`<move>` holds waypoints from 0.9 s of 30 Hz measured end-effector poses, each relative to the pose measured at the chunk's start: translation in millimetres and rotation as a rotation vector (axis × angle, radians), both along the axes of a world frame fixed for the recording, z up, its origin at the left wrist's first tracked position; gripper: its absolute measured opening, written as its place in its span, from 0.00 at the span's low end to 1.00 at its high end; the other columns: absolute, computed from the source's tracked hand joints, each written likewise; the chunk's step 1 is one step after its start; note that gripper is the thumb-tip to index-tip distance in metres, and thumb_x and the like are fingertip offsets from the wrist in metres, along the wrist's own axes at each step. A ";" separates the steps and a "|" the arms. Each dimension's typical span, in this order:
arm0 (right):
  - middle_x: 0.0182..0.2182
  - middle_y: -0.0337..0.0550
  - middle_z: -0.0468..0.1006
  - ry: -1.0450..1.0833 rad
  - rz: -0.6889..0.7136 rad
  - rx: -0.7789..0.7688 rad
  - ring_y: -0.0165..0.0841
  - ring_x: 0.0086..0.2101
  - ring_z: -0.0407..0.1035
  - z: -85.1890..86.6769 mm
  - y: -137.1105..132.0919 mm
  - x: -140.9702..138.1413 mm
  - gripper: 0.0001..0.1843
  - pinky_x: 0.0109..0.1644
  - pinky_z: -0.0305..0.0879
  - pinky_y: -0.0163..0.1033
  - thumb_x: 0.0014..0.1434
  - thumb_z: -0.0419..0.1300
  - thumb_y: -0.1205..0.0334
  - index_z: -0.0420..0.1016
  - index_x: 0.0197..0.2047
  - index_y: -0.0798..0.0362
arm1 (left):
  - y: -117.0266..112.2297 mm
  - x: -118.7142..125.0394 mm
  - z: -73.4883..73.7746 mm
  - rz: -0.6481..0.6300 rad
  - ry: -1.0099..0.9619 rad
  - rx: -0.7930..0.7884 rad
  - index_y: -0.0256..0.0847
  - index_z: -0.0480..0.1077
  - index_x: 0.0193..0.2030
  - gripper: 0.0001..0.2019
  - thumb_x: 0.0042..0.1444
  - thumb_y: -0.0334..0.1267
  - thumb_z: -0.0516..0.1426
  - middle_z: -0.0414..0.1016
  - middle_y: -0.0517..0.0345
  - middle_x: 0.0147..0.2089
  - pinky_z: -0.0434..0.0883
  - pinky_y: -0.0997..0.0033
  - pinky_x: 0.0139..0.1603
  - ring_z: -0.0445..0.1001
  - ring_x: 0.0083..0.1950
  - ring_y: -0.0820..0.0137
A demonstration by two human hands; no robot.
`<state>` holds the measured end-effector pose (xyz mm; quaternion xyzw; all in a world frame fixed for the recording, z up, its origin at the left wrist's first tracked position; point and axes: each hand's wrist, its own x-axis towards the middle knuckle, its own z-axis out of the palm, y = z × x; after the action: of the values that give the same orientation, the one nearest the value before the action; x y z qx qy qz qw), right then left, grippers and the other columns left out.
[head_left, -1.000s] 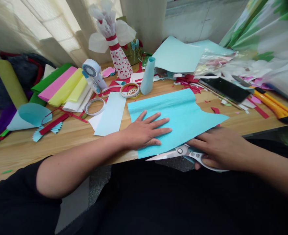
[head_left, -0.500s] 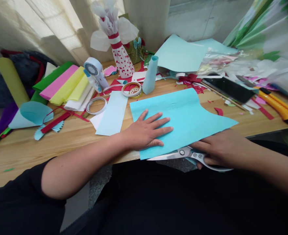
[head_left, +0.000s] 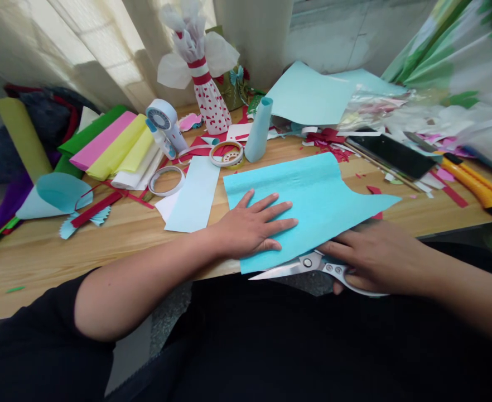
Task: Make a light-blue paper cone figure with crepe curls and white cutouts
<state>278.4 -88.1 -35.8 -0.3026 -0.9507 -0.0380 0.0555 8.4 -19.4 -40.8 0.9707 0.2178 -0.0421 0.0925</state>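
Matt, finely ribbed crepe paper [head_left: 325, 195]

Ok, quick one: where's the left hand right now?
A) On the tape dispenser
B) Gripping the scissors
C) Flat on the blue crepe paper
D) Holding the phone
C. The left hand lies flat and spread on the blue crepe paper, while the scissors are at the right hand.

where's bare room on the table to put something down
Bare wood shows at the front left of the wooden table, between the left forearm and the red paper strip. A narrower patch lies right of the blue paper, below the black phone. Crowded behind the sheet, around the tape rolls and red scraps.
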 end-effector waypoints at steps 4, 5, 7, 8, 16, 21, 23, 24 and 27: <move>0.35 0.50 0.77 -0.137 0.007 0.004 0.44 0.31 0.68 1.1 2.3 -6.8 0.24 0.34 0.54 0.43 0.50 0.60 0.50 0.71 0.50 0.47 | -0.2 0.6 -0.5 0.000 0.002 -0.005 0.53 0.48 0.66 0.30 0.60 0.60 0.36 0.39 0.56 0.72 0.36 0.36 0.63 0.37 0.71 0.55; 0.36 0.50 0.77 -0.138 0.011 0.010 0.44 0.32 0.68 1.2 2.9 -8.5 0.23 0.34 0.54 0.44 0.50 0.59 0.51 0.71 0.49 0.48 | 0.0 0.6 -0.6 0.000 0.002 -0.007 0.53 0.48 0.66 0.30 0.60 0.60 0.37 0.39 0.56 0.72 0.36 0.36 0.63 0.37 0.71 0.55; 0.36 0.51 0.77 -0.130 0.025 0.023 0.45 0.32 0.68 1.1 3.9 -11.3 0.23 0.34 0.54 0.45 0.51 0.58 0.51 0.71 0.49 0.49 | 0.5 0.6 -0.6 -0.001 0.001 -0.009 0.54 0.48 0.67 0.30 0.60 0.60 0.37 0.39 0.56 0.72 0.36 0.35 0.62 0.37 0.71 0.54; 0.36 0.52 0.77 -0.123 0.031 0.033 0.45 0.33 0.68 1.0 4.4 -12.3 0.23 0.35 0.54 0.45 0.51 0.58 0.51 0.71 0.49 0.49 | 0.7 0.5 -0.4 -0.001 0.001 -0.009 0.53 0.48 0.67 0.30 0.60 0.60 0.38 0.39 0.56 0.72 0.36 0.35 0.62 0.37 0.71 0.54; 0.38 0.48 0.79 -0.139 0.076 0.049 0.48 0.36 0.69 0.0 7.4 -9.8 0.24 0.37 0.54 0.46 0.48 0.58 0.61 0.70 0.50 0.48 | 0.5 -0.6 0.4 -0.003 0.001 -0.004 0.54 0.48 0.66 0.30 0.60 0.59 0.38 0.40 0.57 0.72 0.36 0.36 0.63 0.37 0.71 0.55; 0.35 0.43 0.80 -0.108 0.128 0.044 0.42 0.32 0.69 -0.7 5.8 -9.7 0.24 0.34 0.53 0.42 0.46 0.59 0.66 0.69 0.50 0.50 | 1.5 -0.8 -3.0 -0.006 -0.028 -0.007 0.53 0.49 0.66 0.29 0.60 0.59 0.39 0.40 0.56 0.72 0.36 0.36 0.63 0.37 0.71 0.55; 0.35 0.44 0.80 -0.108 0.138 0.041 0.39 0.30 0.69 0.3 3.4 -11.0 0.25 0.32 0.53 0.40 0.46 0.59 0.67 0.69 0.50 0.50 | 1.2 -1.0 -4.2 -0.010 -0.047 -0.008 0.53 0.49 0.66 0.29 0.60 0.58 0.40 0.41 0.55 0.72 0.36 0.36 0.62 0.38 0.71 0.54; 0.34 0.43 0.79 -0.113 0.141 0.039 0.38 0.29 0.68 1.3 1.8 -10.9 0.25 0.31 0.53 0.40 0.47 0.60 0.67 0.69 0.50 0.50 | 0.8 -1.3 -4.6 -0.011 -0.058 -0.008 0.53 0.50 0.66 0.29 0.60 0.58 0.41 0.42 0.55 0.71 0.36 0.35 0.62 0.38 0.71 0.54; 0.29 0.42 0.76 -0.111 0.154 0.042 0.36 0.25 0.67 5.6 -4.2 -3.3 0.25 0.29 0.54 0.39 0.51 0.60 0.62 0.66 0.54 0.52 | 0.2 -4.1 -3.0 -0.012 -0.122 -0.011 0.51 0.54 0.65 0.27 0.60 0.56 0.44 0.47 0.54 0.70 0.39 0.36 0.62 0.43 0.70 0.53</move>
<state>275.1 -92.3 -30.2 -0.2248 -0.9718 -0.0701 0.0117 4.3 -19.2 -43.8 0.9722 0.2055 0.0156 0.1110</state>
